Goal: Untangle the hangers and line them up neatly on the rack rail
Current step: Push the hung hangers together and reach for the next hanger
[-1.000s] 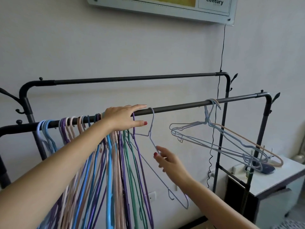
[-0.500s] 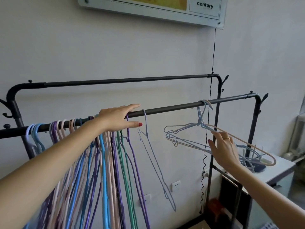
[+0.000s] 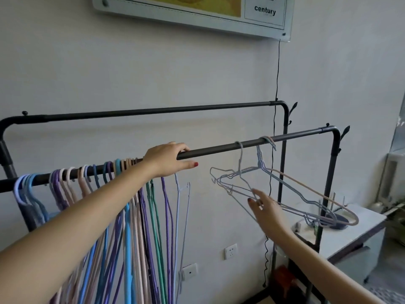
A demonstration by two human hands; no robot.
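The black front rail (image 3: 219, 150) carries a tight row of coloured hangers (image 3: 131, 216) at its left, ending in a pale lavender hanger (image 3: 183, 216). My left hand (image 3: 168, 160) wraps the rail right above that row's end, fingers over it and thumb beneath. Further right, a tangled bunch of blue and peach hangers (image 3: 306, 198) hangs by hooks close together and splays out sideways. One pale blue hanger (image 3: 240, 163) hooks onto the rail just left of the bunch. My right hand (image 3: 266, 207) pinches its lower wire from below.
A second, higher rail (image 3: 153, 110) runs behind. A black cable (image 3: 277, 84) drops down the wall from a framed board (image 3: 197, 9). A white cabinet (image 3: 361, 229) stands at the right beside the rack's post, with a dark object on top. Wall sockets (image 3: 231, 251) sit low.
My right hand let go of the lavender hanger, reached to the tangled bunch, and now holds a pale blue hanger whose hook sits left of the bunch. My left hand stayed on the rail.
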